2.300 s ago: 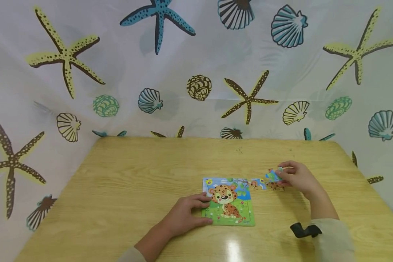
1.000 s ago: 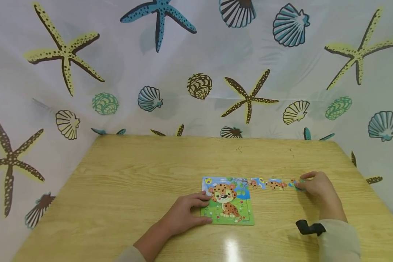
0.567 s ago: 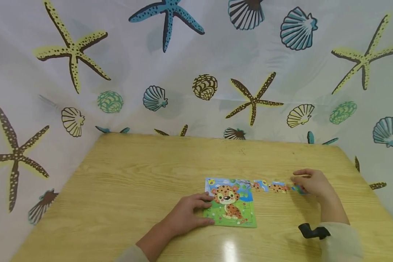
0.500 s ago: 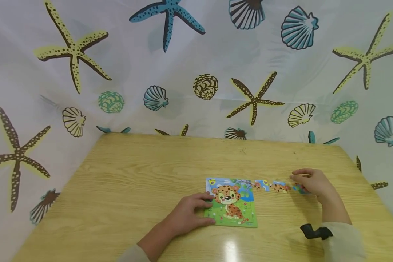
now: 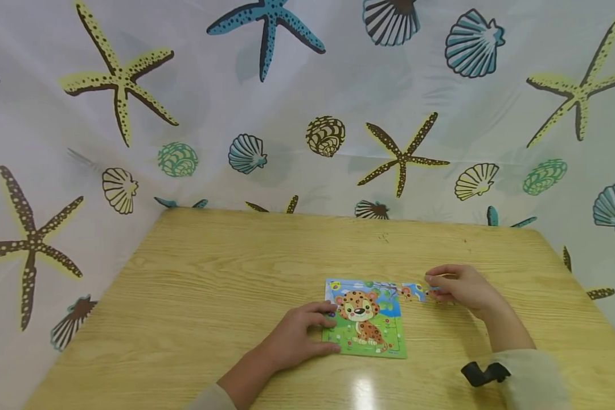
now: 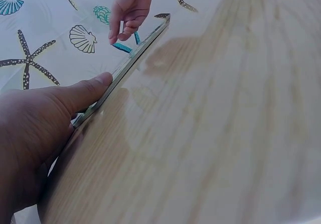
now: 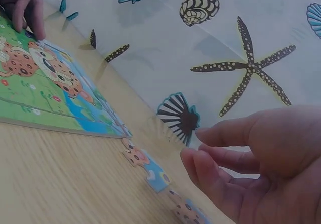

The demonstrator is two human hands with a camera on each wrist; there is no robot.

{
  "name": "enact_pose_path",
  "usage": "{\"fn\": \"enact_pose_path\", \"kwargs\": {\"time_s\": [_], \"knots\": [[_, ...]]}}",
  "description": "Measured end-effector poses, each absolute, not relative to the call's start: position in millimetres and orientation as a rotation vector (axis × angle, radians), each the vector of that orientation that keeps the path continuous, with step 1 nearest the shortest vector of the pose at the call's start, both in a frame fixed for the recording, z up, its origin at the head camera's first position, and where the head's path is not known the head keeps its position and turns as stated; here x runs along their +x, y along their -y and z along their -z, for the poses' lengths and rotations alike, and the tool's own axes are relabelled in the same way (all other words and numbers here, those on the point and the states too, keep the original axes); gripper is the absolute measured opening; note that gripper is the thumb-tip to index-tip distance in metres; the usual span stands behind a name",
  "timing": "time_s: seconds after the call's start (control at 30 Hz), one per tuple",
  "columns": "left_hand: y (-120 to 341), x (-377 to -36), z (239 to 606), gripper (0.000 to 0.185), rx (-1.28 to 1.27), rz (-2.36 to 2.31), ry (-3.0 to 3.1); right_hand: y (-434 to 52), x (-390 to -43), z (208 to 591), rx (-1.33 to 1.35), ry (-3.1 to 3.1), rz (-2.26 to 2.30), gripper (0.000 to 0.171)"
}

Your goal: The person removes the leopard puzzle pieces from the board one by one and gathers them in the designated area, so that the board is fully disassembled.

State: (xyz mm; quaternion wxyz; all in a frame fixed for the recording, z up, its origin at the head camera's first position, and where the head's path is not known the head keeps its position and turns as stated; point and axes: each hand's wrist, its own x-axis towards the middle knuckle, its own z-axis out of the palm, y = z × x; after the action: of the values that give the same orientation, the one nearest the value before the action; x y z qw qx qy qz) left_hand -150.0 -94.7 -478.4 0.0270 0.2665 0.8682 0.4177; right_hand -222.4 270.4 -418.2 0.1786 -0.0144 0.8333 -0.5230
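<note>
A jigsaw puzzle (image 5: 364, 327) with a spotted cub on green grass lies flat on the table. My left hand (image 5: 297, 336) rests its fingers and thumb on the puzzle's left side; in the left wrist view its thumb (image 6: 95, 86) lies at the board's edge. Off the upper right corner lies a loose puzzle piece (image 7: 156, 176), blue with an orange ear. Beside it is a spotted puzzle piece (image 7: 185, 209), partly covered in the head view by my right hand (image 5: 463, 290). That hand hovers with bent, relaxed fingers and nothing between them. A third piece is hidden behind it.
The wooden table (image 5: 225, 256) reaches back to a pale curtain (image 5: 287, 102) printed with starfish and shells, which also closes off both sides. A black bent fitting (image 5: 484, 374) sits at the right sleeve.
My right hand sets a blue-green piece down at the right end of the row, lets go, and moves left over the spotted piece. The left hand stays on the puzzle.
</note>
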Motion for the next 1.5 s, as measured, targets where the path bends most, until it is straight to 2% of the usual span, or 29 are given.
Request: {"fn": "enact_pose_path", "kwargs": {"time_s": [0.3, 0.7, 1.0, 1.5], "knots": [[94.2, -148.0, 477.6, 0.042, 0.846, -1.276, -2.7, -240.8, -216.4, 415.5, -0.145, -2.253, 1.494, 0.045], [95.2, -147.2, 477.1, 0.05, 0.802, -1.255, -2.695, -205.1, -210.1, 414.0, -0.282, -2.141, 1.478, 0.048], [95.9, -147.3, 474.5, 0.048, 0.803, -1.252, -2.696, -181.3, -205.6, 414.0, -0.321, -2.086, 1.497, 0.052], [96.6, -148.4, 477.7, 0.045, 0.803, -1.271, -2.693, -155.1, -197.0, 426.8, -0.345, -2.028, 1.467, 0.049]]}}
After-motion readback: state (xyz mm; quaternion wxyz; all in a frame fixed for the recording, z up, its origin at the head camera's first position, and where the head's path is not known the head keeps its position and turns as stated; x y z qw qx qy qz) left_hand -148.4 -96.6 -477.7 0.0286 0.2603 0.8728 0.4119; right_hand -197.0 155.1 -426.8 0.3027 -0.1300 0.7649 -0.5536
